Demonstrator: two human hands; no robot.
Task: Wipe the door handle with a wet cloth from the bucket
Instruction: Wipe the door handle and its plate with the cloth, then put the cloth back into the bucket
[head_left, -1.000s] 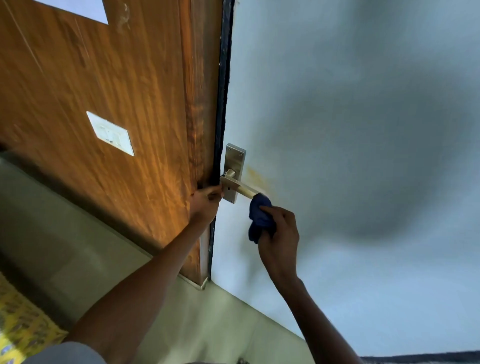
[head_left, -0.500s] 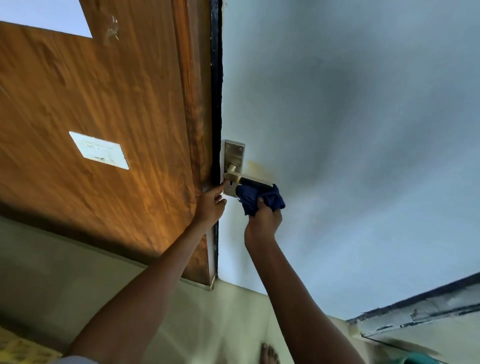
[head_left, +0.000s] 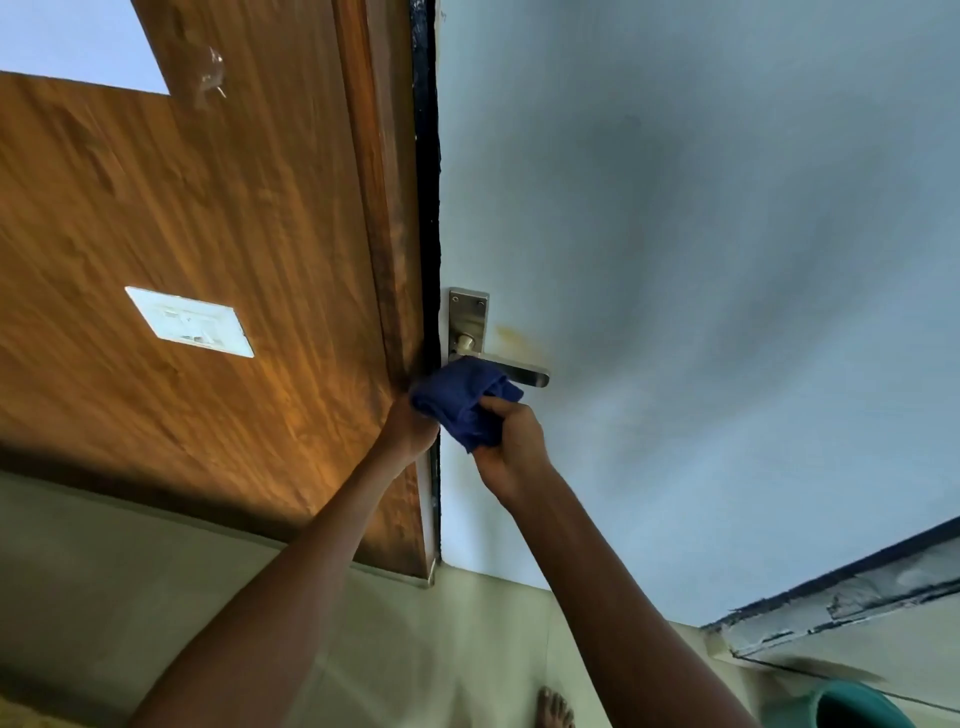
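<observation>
**Wipe in progress at the root of the lever**

A bare foot (head_left: 555, 707) on the pale floor and the rim of a green plastic bucket (head_left: 852, 702) are seen nearest, at bottom right. Both forearms are extended up toward the door.

The right hand (head_left: 511, 453) is closed around a bunched dark-blue cloth (head_left: 461, 399), fingers curled over its right edge. The cloth is pressed against the inner end of the brushed-metal lever door handle (head_left: 522, 371), just below the backplate (head_left: 468, 322). The outer tip of the lever is left uncovered.

The left hand (head_left: 410, 428) is set at the door edge, touching the cloth's left side. Its fingers are hidden behind the cloth, so whether anything is gripped cannot be told.

Handling, judged: the cloth is soft, light and limp, probably slippery when wet, so a full-fist hold on the bunch is suited. The handle is rigid but likely pivots under load, so pressure is better applied along the lever than downward.

Farther back, a white switch plate (head_left: 189, 322) is mounted on the brown wood-grain panel (head_left: 208, 234).
</observation>
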